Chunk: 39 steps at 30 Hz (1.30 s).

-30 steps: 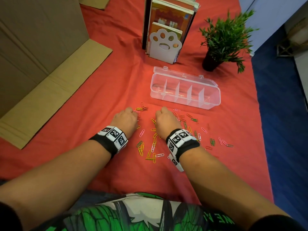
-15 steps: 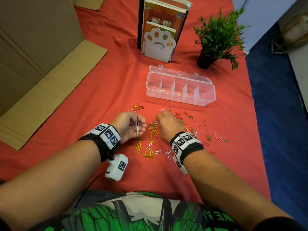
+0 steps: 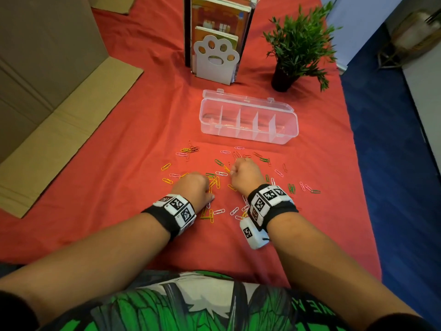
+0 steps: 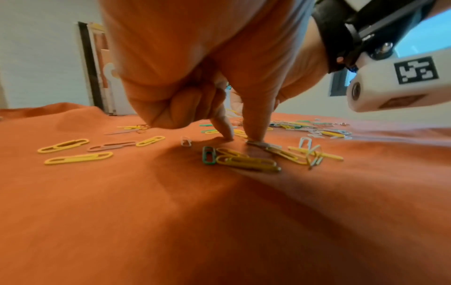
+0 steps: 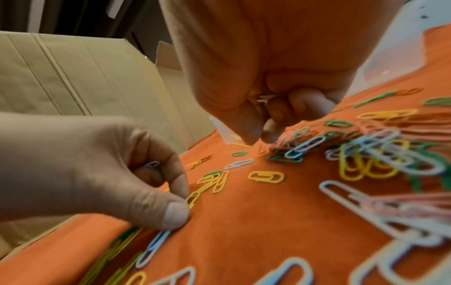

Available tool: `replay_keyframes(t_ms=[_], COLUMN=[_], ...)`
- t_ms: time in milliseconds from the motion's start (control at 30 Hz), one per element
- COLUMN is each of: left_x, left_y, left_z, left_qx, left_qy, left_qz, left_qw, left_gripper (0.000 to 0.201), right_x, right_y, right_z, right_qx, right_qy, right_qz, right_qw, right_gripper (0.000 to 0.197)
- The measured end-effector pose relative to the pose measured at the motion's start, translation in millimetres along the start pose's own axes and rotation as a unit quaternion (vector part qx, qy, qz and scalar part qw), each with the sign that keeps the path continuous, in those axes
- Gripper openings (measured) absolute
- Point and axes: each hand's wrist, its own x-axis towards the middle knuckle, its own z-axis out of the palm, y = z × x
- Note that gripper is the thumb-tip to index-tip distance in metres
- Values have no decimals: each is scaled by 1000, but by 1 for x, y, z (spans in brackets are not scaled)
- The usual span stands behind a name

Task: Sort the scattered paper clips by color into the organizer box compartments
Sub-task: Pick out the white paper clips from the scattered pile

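Yellow, green, white, pink and red paper clips [image 3: 216, 181] lie scattered on the red cloth [image 3: 133, 163]. The clear organizer box [image 3: 286, 137] stands beyond them, lid open, compartments showing nothing inside. My left hand [image 3: 195, 187] is palm down over the clips; thumb and forefinger [image 4: 241, 137] press on the cloth at a white clip [image 5: 156, 243], and a white clip [image 5: 151, 164] sits in the curled fingers. My right hand [image 3: 241, 172] hovers at the pile, thumb and forefinger [image 5: 255, 139] pinched together, white clips [image 5: 264, 98] tucked in its curled fingers.
A large cardboard box [image 3: 47, 80] with a flap fills the left. Books in a paw-shaped bookend [image 3: 216, 56] and a potted plant [image 3: 296, 48] stand behind the organizer. The table's right edge [image 3: 353, 163] drops to blue floor.
Half a second ago my left hand was turned palm up showing white clips; now it is palm down, pressing on the cloth. The right hand stays at the pile.
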Motion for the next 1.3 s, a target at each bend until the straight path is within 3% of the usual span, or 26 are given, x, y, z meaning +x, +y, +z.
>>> replay_keyframes(t_ms=[167,333,533,767,900,1000,1033,1067,1167,1233,1300], left_x=[4,-2,-8,-7,-5,-3,-3,-3,-3,-5,-6], left_y=[-1,-9,-8,-14,-13,-5,-3,-1,1,4,8], left_z=[-3,-6,-2,-2,-1,-10,-14,-17,-23,-27,-31], left_qx=[-27,-17,-8,50,14,-152,-246,-361,-632,-693,-715], left_qy=[-6,9,-61,-83,-70,-77,-99,-119,-160,-202,-233], left_qz=[2,-10,123,137,109,-8,-53,-92,-143,-112,-76], left_qw=[1000,1000,991,986,991,985,963,920,744,683,655], left_gripper=[21,20,34,13,15,18,21,18,8,5,10], right_x=[-9,-9,-4,-13,-15,-16,-16,-16,-21,-28,-38], right_y=[10,-5,-19,-6,3,8,10,11,16,21,26], right_z=[-1,10,15,21,20,16,12,6,-11,-18,-24], right_qx=[3,-35,-103,-79,-78,-46,-13,35,230,363,496], right_qy=[62,31,7,-1,-15,-10,-9,-7,-9,-28,-45], right_qz=[33,-68,-145,-88,-58,-49,-40,-21,52,82,106], right_qw=[998,997,984,993,995,998,999,999,972,928,861], right_gripper=[27,19,32,29,33,26,21,16,13,23,26])
